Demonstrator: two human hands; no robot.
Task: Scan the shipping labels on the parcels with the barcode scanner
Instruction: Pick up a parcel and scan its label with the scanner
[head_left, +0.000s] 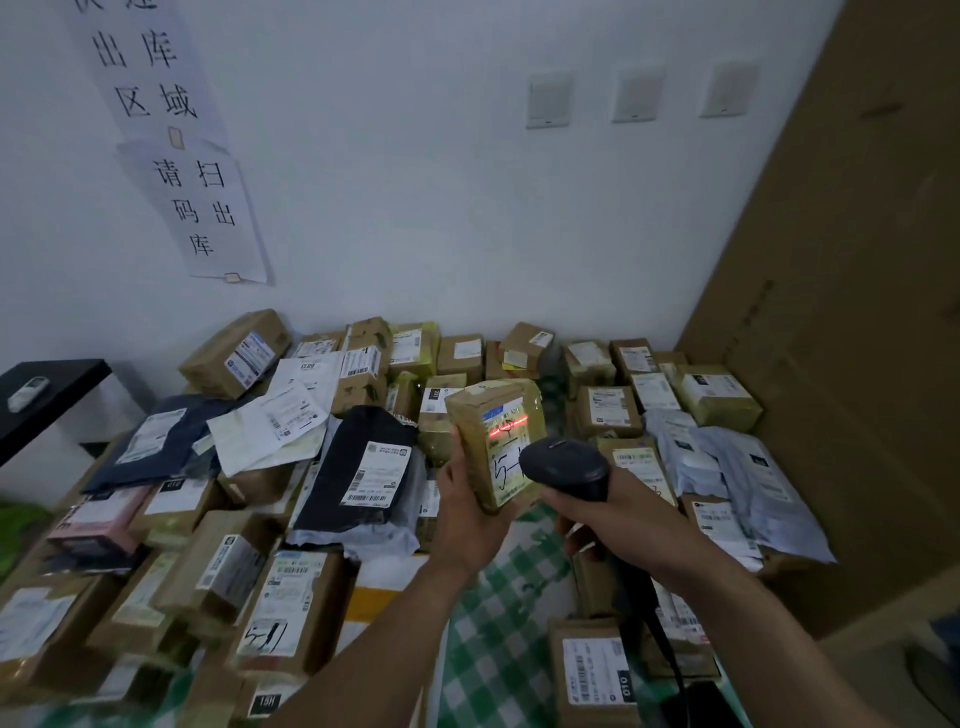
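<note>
The desk (498, 623) under its green checked cloth is heaped with parcels (291, 603) on both sides. Above the gap between them I hold one brown parcel (470, 441) clear of the pile.

My left hand (465, 514) grips its lower end. The thumb lies along the near edge, and the other fingers are hidden behind. My right hand (623, 514) is curled round the handle of the barcode scanner (563, 467), just beside the parcel.

I judge two risks. With only the bottom end held, the parcel could tip out of my grip onto the heap. The red line (506, 423) could also miss the barcode, because it crosses only the top of the shipping label (506, 452) and I cannot make out where the code sits.

The parcel stands nearly upright with its long axis leaning slightly, label face towards me. The scanner's head points away from me, up at that label.
</note>
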